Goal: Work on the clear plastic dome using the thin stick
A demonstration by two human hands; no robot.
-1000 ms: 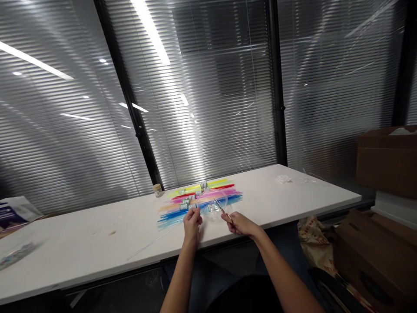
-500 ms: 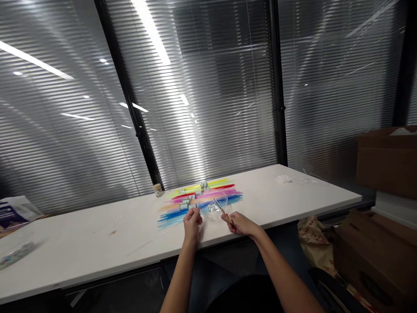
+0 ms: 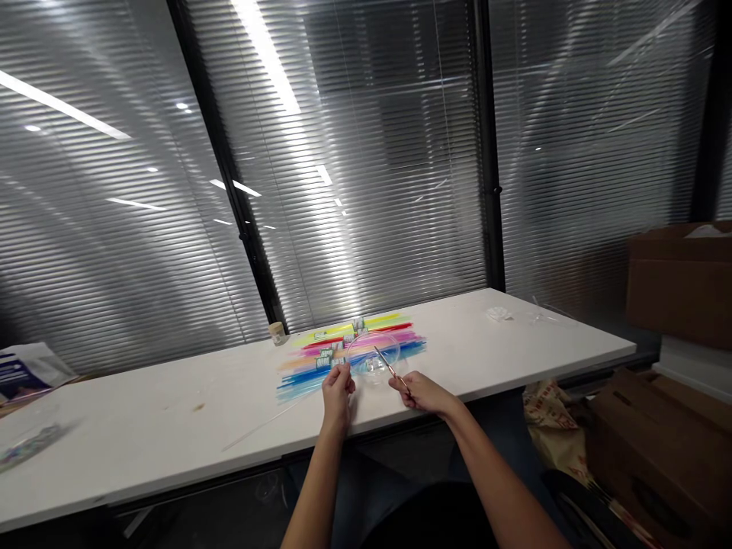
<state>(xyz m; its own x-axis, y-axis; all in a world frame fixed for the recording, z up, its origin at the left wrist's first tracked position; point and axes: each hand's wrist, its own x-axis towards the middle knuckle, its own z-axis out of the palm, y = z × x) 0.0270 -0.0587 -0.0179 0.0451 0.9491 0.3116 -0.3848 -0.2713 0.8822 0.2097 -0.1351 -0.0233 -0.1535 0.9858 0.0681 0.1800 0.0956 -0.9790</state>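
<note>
My right hand is closed on a pair of scissors, with the blades slanting up and left over the table. To the left, my left hand is closed in a pinch on what looks like a thin clear strand. That strand trails down and left across the white tabletop; its end inside the fingers is too small to see. Between the hands and just beyond them is a clear round object, perhaps a bowl. Behind it lie bundles of coloured sticks with printed bands, in blue, pink, red and yellow.
A small lidded jar stands at the table's back edge. A white crumpled bunch lies at the right. A clear bag of small coloured pieces sits at the left. Cardboard boxes and a paper bag are right of the table.
The scissors' handles look slightly closer together. The strand's loose part has shifted a little; both hands stay in nearly the same place.
</note>
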